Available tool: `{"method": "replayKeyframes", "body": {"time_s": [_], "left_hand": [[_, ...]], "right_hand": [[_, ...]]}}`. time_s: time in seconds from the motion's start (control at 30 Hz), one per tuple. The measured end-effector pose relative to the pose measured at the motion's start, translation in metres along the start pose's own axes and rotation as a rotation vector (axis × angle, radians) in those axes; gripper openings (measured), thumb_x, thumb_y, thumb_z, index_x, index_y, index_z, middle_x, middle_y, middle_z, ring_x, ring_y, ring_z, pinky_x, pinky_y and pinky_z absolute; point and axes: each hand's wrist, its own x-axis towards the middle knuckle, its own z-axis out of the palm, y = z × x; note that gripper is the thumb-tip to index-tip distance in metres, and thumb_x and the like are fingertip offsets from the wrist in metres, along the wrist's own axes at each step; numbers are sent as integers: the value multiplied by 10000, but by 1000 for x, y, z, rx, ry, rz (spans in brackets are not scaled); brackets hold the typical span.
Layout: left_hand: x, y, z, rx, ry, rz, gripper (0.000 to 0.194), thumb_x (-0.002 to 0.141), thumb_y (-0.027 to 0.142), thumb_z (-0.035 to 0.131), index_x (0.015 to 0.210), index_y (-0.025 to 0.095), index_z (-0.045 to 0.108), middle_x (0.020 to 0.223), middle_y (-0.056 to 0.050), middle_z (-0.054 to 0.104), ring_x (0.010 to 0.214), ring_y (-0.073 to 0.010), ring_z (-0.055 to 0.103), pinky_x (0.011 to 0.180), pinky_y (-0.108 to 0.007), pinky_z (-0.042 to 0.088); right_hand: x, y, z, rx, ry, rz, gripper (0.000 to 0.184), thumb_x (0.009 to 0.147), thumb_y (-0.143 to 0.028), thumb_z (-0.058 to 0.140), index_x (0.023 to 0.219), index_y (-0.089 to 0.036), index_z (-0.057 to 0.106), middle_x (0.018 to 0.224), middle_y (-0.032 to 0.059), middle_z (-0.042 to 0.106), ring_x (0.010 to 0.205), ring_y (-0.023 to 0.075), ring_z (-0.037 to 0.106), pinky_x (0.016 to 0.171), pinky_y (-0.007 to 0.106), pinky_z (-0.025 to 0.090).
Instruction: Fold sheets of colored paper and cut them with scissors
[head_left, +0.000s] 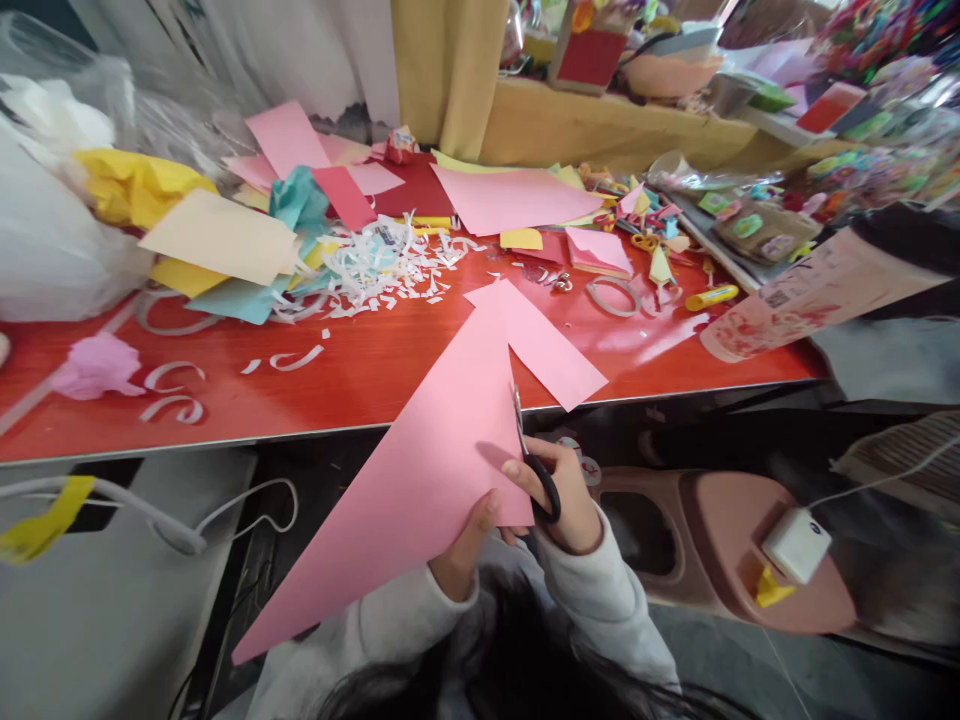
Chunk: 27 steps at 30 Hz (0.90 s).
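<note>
A large sheet of pink paper (420, 450) slants over the table's front edge, its far end above the tabletop. My left hand (469, 530) pinches its near edge, thumb on top and the other fingers mostly hidden underneath. In my right hand (570, 490) is a pair of scissors (544, 487) with black handles. Their blades lie along the sheet's right edge; whether they are parted is hard to make out. Beyond the blades a pink paper strip (559, 350) angles off to the right, meeting or overlapping the sheet near its far tip.
The red table (375, 370) carries white paper shreds (382, 265), pink sheets (510, 195), a yellow glue-stick-like tube (711, 297) and a tape ring (613, 296). A patterned cup (810, 290) leans at right. Below stands a pink stool (772, 540) with a white corded device (796, 545).
</note>
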Motion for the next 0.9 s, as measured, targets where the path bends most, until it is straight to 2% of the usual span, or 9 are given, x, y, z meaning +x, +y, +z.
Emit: {"method": "replayKeyframes", "body": {"time_s": [0.33,0.53,0.63,0.9], "left_hand": [[0,4,-3,54,4,12,387,842,407,467,538,196,583,578,-20,636,634,-166,608,695,-306,483],[0,-2,-2,7,-8,5,354,841,398,476,596,182,612,577,-26,630,584,-152,585,647,-302,480],[0,-2,0,-19,-6,8,345,839,394,482,602,185,621,575,-25,632,556,-145,572,617,-297,480],[1,-2,1,-29,5,2,366,826,420,495,575,179,610,554,-24,610,557,-139,565,593,-281,491]], "right_hand": [[0,7,-13,9,-169,-63,275,720,-361,665,878,-154,575,500,-12,595,370,155,547,360,251,426],[0,7,-12,36,-148,-52,270,739,-380,644,890,-167,575,485,-13,592,351,157,540,336,253,424],[1,5,-9,42,-132,-36,277,719,-414,654,821,-168,579,438,-17,566,326,154,515,313,250,401],[2,7,-1,44,-18,-3,319,662,-439,698,769,-155,601,387,-31,539,267,134,470,265,235,366]]}}
